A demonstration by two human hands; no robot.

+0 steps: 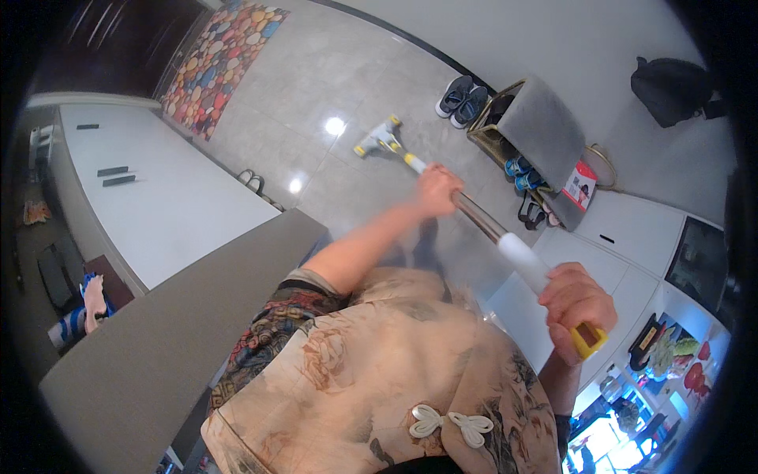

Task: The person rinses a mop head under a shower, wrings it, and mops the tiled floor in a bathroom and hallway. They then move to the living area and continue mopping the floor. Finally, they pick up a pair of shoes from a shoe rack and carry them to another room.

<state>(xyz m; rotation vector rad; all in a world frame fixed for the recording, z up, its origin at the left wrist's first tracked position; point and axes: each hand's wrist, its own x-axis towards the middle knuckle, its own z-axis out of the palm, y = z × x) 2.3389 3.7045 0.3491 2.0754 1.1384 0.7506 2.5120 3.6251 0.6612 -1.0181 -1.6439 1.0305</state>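
A mop with a metal pole (478, 217) runs diagonally across the middle of the head view. Its grey and yellow head (377, 137) rests on the grey tiled floor. My left hand (439, 189) is closed around the pole's lower part, just above a white and yellow joint. Near the top, my right hand (575, 308) grips the white handle (524, 260), and the yellow end cap (589, 340) sticks out beyond it. Which type of mop pad is fitted cannot be seen.
Dark sneakers (462, 102) stand beside a grey shoe bench (536, 127) holding more shoes. Sandals (532, 212) lie near its end. A pebble-patterned mat (222, 62) lies by the dark door. White cabinets (160, 195) line the left, with slippers (251, 181) at their base. A black bag (669, 89) hangs on the wall.
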